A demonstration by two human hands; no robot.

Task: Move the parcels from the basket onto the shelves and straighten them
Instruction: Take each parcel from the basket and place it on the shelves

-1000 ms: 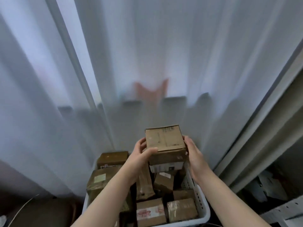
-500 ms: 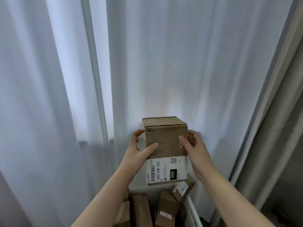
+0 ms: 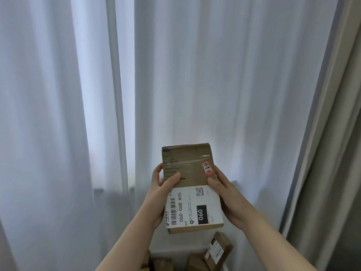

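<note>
Right at the bottom edge, below the held parcel, a few brown parcels in the basket (image 3: 218, 251) peep into view, one with a white label turned up; the basket itself barely shows. Above them both forearms rise to the cardboard parcel (image 3: 190, 184), which is up in the air, clear of the pile beneath it and touching nothing but the hands. The left hand (image 3: 161, 194) wraps the parcel's left edge, thumb pressed across the taped brown face, fingers curled round behind. The right hand (image 3: 224, 194) clamps the opposite edge, thumb on the front just beneath a small red-bordered sticker (image 3: 207, 168) with handwriting. So both hands are closed on the box, a firm two-sided hold. A white shipping label (image 3: 193, 206) covers the parcel's lower half, reading 060-06B-A05, with a barcode and a black 060 block. Behind the parcel hang pale sheer curtains (image 3: 175, 75), and to the parcel's right a heavier grey drape (image 3: 332, 153).

By my read this is the carry step: parcel lifted out, perhaps being checked by its label, not yet placed. No shelf is visible, so the next move calls for turning toward the shelving, setting the box flat, then squaring it up.
</note>
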